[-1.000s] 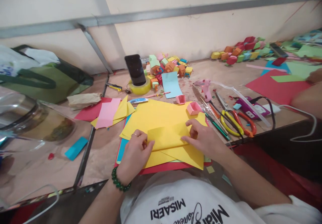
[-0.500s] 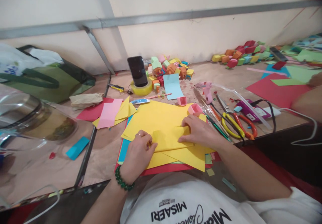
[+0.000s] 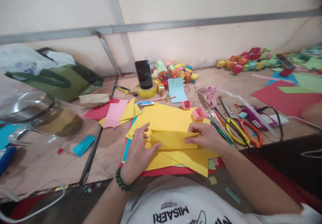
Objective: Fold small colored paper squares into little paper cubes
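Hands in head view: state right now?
Left hand: open, thumb at the folded yellow paper.
Right hand: closed, pinching that same paper.

Two hands in play here, left hand (image 3: 138,155) and right hand (image 3: 207,137), with one folded yellow sheet (image 3: 173,139) between them! One ring (image 3: 135,135), one green beaded bracelet (image 3: 123,181). Just beyond, two small pink paper boxes (image 3: 199,114). Far side: one smartphone (image 3: 144,73), one yellow tape roll (image 3: 147,92), one pale blue sheet (image 3: 176,90), and two heaps of folded paper pieces (image 3: 173,70), too jumbled for a piece count. Over on the right, one pink glue gun (image 3: 211,96), one purple power strip (image 3: 259,119), at least one pair of scissors (image 3: 230,118). Left side: one glass teapot (image 3: 66,121), one green bag (image 3: 55,85), one utility knife (image 3: 122,89), one loose blue strip (image 3: 84,145).
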The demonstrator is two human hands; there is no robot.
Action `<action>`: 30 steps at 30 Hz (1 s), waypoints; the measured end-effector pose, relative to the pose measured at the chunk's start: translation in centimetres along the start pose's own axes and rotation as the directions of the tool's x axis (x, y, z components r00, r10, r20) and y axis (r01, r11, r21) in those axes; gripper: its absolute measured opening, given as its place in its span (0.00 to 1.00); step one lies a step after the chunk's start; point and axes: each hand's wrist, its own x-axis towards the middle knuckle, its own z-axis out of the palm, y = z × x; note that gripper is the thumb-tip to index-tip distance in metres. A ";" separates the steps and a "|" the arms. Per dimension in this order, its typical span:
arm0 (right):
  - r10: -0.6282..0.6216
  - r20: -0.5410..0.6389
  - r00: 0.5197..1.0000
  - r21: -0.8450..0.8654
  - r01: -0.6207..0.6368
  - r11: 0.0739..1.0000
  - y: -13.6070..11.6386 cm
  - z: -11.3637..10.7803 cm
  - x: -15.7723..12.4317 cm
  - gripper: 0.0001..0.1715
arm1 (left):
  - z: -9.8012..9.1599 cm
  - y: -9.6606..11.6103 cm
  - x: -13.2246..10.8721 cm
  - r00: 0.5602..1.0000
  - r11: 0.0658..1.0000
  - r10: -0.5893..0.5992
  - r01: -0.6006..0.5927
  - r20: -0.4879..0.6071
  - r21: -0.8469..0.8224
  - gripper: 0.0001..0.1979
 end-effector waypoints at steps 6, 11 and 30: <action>-0.003 -0.077 0.997 0.062 0.008 0.998 -1.0 0.2 -1.2 0.19 | -0.9 1.4 0.2 0.963 0.918 -0.165 0.228 0.212 -0.325 0.17; 0.050 -0.100 0.994 0.151 -0.035 0.988 -1.6 0.5 -1.6 0.20 | -0.9 2.2 0.2 0.972 0.884 -0.192 0.233 0.139 -0.406 0.16; 0.066 -0.244 0.968 0.562 0.086 0.823 -1.8 1.7 -1.8 0.26 | -1.5 2.4 0.0 0.969 0.876 -0.244 0.231 0.024 -0.423 0.15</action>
